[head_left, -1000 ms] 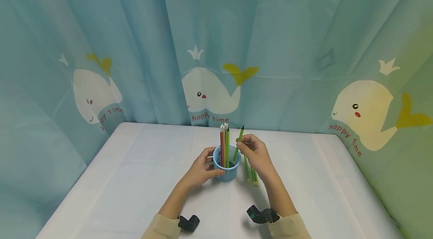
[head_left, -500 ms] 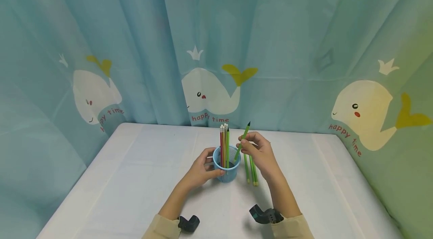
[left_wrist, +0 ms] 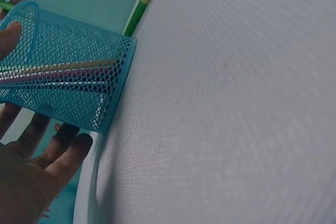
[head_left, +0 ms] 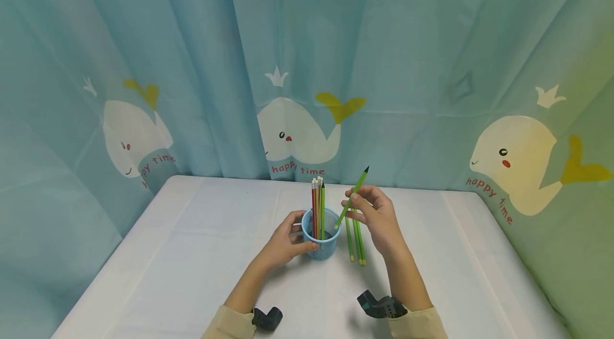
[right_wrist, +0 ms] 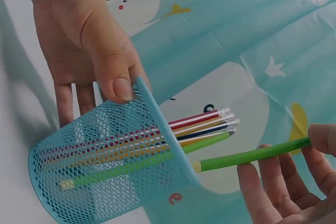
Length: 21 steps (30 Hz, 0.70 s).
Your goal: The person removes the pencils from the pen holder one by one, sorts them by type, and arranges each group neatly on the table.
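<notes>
My left hand (head_left: 283, 245) holds a light blue mesh pencil cup (head_left: 322, 251) upright on the table, thumb on the near side and fingers on the left. Inside the cup stand several striped pencils (right_wrist: 194, 124) with white ends up and one green pencil (right_wrist: 126, 169) with its dark tip up. My right hand (head_left: 376, 216) pinches another green pencil (head_left: 361, 179), tilted right, dark tip up. Its pale lower end is at the cup's right rim. Several more green pencils (head_left: 358, 245) lie on the table right of the cup, partly behind my right hand.
A white cloth covers the table (head_left: 192, 253). Blue-green curtains (head_left: 412, 62) with whale prints hang behind and beside it. Each wrist wears a black camera mount, one on the left (head_left: 267, 319) and one on the right (head_left: 381, 305).
My right hand has moved to the right and slightly up. The pinched pencil has risen within the cup's mouth and leans further right. My left hand and the cup have stayed put.
</notes>
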{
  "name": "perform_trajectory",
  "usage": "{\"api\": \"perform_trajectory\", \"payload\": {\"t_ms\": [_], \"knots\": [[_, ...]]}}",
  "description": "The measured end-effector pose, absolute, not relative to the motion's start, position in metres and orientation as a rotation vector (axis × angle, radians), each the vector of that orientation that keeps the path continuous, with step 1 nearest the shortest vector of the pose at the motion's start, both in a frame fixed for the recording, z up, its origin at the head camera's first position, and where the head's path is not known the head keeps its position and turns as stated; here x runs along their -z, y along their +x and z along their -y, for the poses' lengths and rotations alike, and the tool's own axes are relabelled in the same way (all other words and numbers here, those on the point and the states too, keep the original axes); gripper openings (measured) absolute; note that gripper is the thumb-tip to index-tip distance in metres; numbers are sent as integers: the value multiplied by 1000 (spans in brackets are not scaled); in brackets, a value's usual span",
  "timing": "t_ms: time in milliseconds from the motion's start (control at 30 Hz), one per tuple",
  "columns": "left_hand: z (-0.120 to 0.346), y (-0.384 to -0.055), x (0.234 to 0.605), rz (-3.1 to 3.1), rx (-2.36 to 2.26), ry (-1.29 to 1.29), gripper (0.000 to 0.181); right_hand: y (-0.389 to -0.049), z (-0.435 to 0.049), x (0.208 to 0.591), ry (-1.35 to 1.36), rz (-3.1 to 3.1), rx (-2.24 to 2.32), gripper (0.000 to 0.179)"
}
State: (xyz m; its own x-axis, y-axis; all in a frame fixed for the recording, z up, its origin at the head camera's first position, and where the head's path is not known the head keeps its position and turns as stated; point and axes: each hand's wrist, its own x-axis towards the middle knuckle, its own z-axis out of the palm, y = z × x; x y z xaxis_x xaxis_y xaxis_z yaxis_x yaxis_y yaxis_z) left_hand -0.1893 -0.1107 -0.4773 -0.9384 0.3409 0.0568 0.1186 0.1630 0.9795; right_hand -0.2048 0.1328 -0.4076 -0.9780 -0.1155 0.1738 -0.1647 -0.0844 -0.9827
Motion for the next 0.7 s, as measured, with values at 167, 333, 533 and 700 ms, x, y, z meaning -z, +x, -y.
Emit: {"api": "perform_trajectory", "payload": {"t_ms": [167,333,533,700], "knots": [[111,-189,477,-2252,-1872,449,74,-204,-135,406,285,2057,-2312,29],[111,-190,478,-2255,-1875,447,74,-205,-138,407,302,2054,-2317,26],[111,-190,479,-2256,-1878,450,74,-206,-141,408,306,2075,-2308,25],[110,-190,478,-2264,-1875,452,74,-207,-144,408,271,2096,-2301,25]]}}
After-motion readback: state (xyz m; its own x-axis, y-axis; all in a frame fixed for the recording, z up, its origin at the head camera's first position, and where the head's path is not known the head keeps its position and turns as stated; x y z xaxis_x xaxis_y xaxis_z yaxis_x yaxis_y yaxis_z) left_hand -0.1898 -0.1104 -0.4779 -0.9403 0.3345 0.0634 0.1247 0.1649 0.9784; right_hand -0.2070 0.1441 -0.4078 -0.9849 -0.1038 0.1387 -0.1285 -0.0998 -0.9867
